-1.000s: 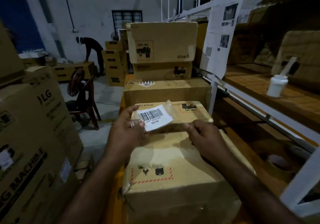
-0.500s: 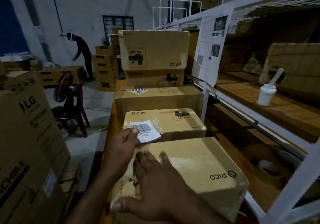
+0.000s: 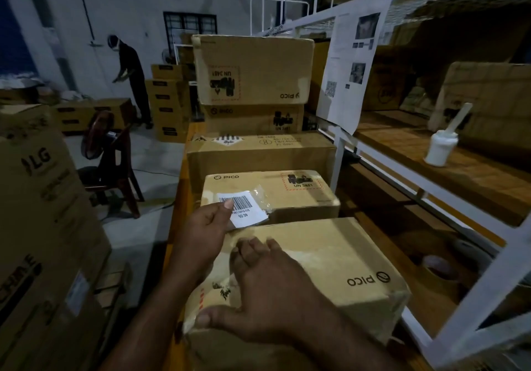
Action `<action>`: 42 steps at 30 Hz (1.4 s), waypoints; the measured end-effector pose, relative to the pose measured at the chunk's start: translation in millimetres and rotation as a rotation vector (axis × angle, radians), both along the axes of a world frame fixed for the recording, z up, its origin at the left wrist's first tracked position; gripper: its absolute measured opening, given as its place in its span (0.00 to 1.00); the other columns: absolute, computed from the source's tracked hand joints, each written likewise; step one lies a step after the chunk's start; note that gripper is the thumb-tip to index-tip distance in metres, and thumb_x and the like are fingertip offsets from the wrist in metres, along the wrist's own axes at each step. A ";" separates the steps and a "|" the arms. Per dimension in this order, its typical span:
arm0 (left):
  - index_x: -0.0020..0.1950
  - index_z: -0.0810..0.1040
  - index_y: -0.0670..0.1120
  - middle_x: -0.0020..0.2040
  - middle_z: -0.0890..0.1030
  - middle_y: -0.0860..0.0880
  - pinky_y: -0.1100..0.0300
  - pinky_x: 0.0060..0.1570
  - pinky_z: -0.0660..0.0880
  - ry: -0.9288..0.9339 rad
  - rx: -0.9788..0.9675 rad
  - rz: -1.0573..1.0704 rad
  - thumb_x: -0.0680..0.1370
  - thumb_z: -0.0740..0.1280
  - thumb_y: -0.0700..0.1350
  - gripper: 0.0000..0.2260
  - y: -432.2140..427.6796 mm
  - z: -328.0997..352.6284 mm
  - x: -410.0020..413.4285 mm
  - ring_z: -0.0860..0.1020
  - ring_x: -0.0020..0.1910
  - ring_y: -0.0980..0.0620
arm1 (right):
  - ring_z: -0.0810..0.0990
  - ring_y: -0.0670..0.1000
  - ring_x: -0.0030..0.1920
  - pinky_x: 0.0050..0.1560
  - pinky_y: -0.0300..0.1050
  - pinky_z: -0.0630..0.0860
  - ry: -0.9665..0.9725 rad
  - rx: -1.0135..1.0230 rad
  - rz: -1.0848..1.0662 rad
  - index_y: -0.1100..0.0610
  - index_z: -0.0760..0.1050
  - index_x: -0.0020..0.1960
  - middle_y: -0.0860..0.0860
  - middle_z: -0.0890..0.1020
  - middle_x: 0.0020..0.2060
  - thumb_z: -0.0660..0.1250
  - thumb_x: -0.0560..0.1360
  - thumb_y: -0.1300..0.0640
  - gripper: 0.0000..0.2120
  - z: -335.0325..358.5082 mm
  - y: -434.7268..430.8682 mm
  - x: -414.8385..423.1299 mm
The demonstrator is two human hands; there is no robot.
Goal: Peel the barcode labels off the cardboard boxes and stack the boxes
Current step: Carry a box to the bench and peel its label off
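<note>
Label, thin and limp, pinched at its edge by left hand; right hand lies open, flat on stiff box.

**Hidden, cut off, unreadable**

Nearest box: near-left top and hazard mark partly covered by right hand; front face runs off the bottom edge. Barcode label: left end behind left hand thumb; small print above "50 39" too fine to read. LG carton cut by left edge. Shelf poster text illegible.
</note>
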State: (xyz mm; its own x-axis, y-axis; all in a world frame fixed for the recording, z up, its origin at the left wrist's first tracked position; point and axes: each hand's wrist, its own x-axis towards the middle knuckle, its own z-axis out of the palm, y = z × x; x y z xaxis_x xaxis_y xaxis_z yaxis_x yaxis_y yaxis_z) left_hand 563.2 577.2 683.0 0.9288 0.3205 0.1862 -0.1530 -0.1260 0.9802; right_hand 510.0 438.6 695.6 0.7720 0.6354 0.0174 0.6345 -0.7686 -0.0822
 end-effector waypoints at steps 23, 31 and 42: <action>0.39 0.84 0.41 0.30 0.82 0.56 0.71 0.29 0.70 -0.087 0.251 0.072 0.80 0.67 0.47 0.14 -4.9 5.8 -7.4 0.79 0.32 0.62 | 0.63 0.54 0.74 0.73 0.63 0.51 -0.090 -0.091 0.074 0.51 0.70 0.71 0.48 0.69 0.73 0.36 0.69 0.24 0.47 16.8 -31.8 -11.5; 0.39 0.83 0.41 0.35 0.83 0.46 0.56 0.36 0.73 -0.045 0.339 0.101 0.79 0.66 0.52 0.17 0.5 4.4 -4.2 0.80 0.36 0.52 | 0.58 0.58 0.75 0.74 0.66 0.48 -0.057 0.024 0.018 0.61 0.59 0.76 0.58 0.64 0.75 0.44 0.73 0.26 0.47 2.0 10.3 6.3; 0.38 0.85 0.45 0.34 0.84 0.55 0.67 0.33 0.72 -0.052 0.310 0.120 0.78 0.69 0.49 0.12 -2.1 3.7 -6.8 0.80 0.35 0.64 | 0.52 0.48 0.78 0.77 0.57 0.44 0.049 -0.072 -0.034 0.52 0.53 0.79 0.49 0.55 0.79 0.39 0.68 0.22 0.49 6.6 -45.5 -3.8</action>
